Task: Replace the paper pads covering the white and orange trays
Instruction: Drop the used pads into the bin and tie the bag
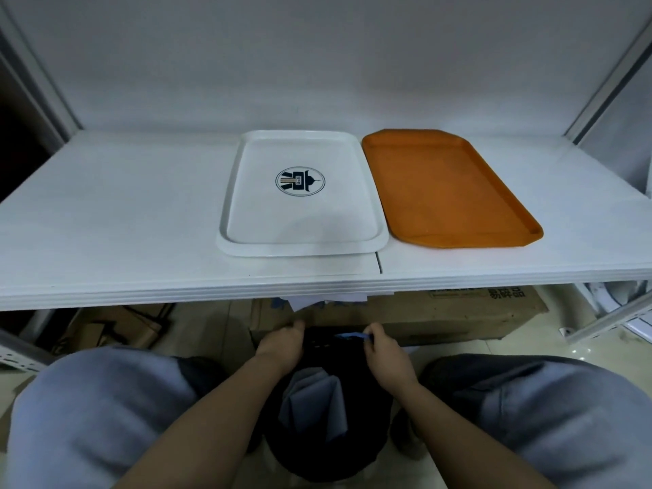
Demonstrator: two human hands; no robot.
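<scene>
A white tray (pixel 247 247) with a round dark logo lies bare on the white shelf, and an orange tray (pixel 448 192) lies bare just to its right. Below the shelf edge, my left hand (pixel 280 344) and my right hand (pixel 384 351) reach down over a black bin (pixel 331 446) between my knees. Folded white paper (pixel 314 404) sits inside the bin. My right hand pinches something thin and blue. Whether my left hand grips anything is hidden. More white paper sheets (pixel 307 301) poke out under the shelf edge.
The white shelf (pixel 116 213) runs wide to the left of the trays, with a seam near the front between them. A cardboard box (pixel 441 319) stands on the floor behind the bin. Metal shelf posts rise at both sides. My knees flank the bin.
</scene>
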